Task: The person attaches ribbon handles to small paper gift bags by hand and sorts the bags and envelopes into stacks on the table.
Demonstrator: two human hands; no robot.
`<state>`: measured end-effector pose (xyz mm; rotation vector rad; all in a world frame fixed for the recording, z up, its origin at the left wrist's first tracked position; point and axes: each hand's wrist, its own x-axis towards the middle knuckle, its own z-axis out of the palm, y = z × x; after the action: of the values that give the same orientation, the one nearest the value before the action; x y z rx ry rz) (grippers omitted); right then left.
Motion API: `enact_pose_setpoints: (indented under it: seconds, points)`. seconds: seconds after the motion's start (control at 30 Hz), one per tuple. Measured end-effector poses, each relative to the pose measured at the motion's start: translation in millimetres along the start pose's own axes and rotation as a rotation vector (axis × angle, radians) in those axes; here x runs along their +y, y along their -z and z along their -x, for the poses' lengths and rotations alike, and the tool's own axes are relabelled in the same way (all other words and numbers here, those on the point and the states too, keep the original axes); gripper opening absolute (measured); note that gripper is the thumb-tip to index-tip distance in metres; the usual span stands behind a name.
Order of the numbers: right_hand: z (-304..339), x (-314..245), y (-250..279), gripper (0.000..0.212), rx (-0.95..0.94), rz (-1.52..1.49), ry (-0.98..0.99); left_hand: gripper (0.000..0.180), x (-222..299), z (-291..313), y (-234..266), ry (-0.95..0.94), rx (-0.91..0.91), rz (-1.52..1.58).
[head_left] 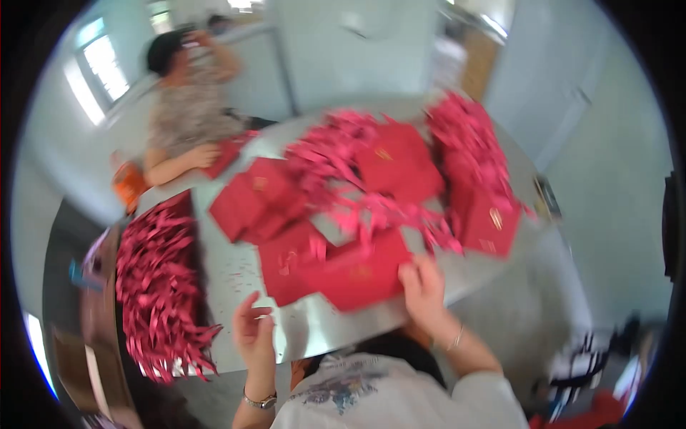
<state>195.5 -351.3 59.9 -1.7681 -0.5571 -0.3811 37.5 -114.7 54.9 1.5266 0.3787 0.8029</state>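
In front of me at the table's near side lies a red paper bag (363,270) with a small gold print and pink ribbon. My right hand (423,289) is closed on its right edge, the fingers partly hidden. Left of the bag and apart from it, my left hand (254,330) is held over the table edge with loosely bent, parted fingers and nothing visible in it. Another red bag (287,268) lies partly under or against the first one; blur hides which.
The pale table (236,314) carries more red bags (261,200), a bag pile (400,163) and heaps of pink ribbon (468,136). A ribbon-topped row of bags (161,286) lines the left edge. A co-worker (189,107) sits at the far left, one hand on a red bag (230,154).
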Motion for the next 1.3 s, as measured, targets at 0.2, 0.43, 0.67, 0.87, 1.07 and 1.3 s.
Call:
enact_pose_setpoints:
  seconds: [0.2,0.43,0.67,0.87,1.07,1.3]
  points:
    - [-41,90,122,0.017,0.634,0.054,-0.134,0.027,-30,-3,2,0.145,0.010,-0.049]
    - [-28,200,186,0.030,0.662,0.716,-0.275,0.021,-33,4,-15,0.165,-0.011,-0.035]
    - [-30,186,165,0.053,0.665,0.547,-0.391,0.017,-41,8,-8,0.187,-0.025,-0.087]
    - [-29,171,163,0.090,0.411,0.564,-0.439,0.015,-42,10,-6,0.226,-0.011,-0.088]
    - [-63,194,160,0.095,0.443,0.767,-0.481,0.014,-40,13,-3,0.234,-0.019,-0.081]
    - [-114,232,144,0.091,0.452,0.659,-0.424,0.014,-37,21,-2,0.241,0.010,-0.096]
